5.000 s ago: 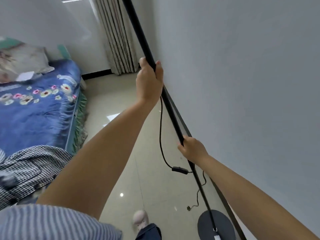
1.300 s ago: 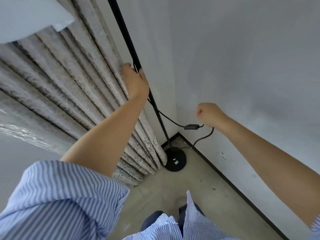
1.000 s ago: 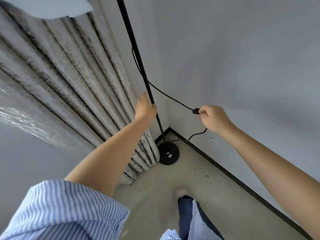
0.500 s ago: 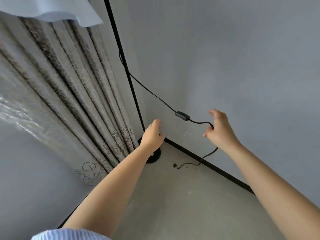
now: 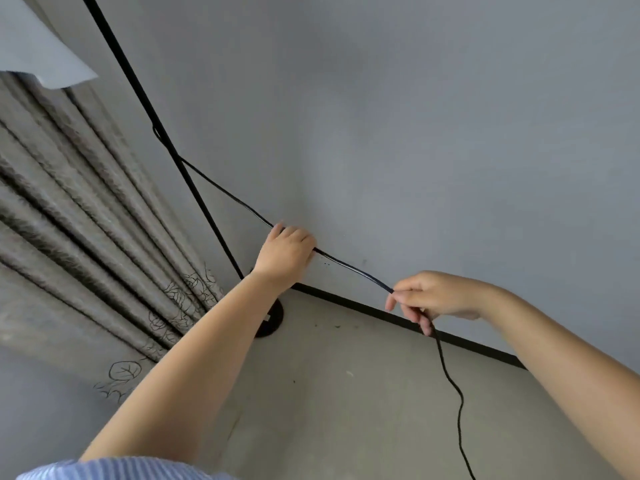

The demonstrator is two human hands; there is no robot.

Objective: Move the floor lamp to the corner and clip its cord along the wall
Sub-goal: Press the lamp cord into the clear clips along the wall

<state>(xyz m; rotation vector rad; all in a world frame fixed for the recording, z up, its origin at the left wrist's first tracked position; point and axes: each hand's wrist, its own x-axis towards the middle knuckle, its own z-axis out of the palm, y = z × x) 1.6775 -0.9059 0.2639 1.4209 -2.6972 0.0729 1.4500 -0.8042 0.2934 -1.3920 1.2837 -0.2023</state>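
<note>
The floor lamp's thin black pole [image 5: 145, 102] stands in the room corner, its round black base [image 5: 272, 322] half hidden behind my left forearm. A black cord [image 5: 225, 195] leaves the pole and runs taut down and to the right along the grey wall. My left hand [image 5: 285, 254] is closed around the cord against the wall; the inline switch is out of sight. Further right, my right hand [image 5: 431, 297] pinches the same cord, which then drops loosely to the floor [image 5: 453, 386].
Beige patterned curtains [image 5: 86, 216] hang left of the lamp. A black baseboard [image 5: 460, 341] runs along the foot of the wall. A white lampshade edge [image 5: 38, 53] shows at the top left. The floor is pale tile.
My left hand left the pole's foot and rose to grip the cord at the wall. The right hand slid further right along the cord, pulling it taut. The view tilted left.
</note>
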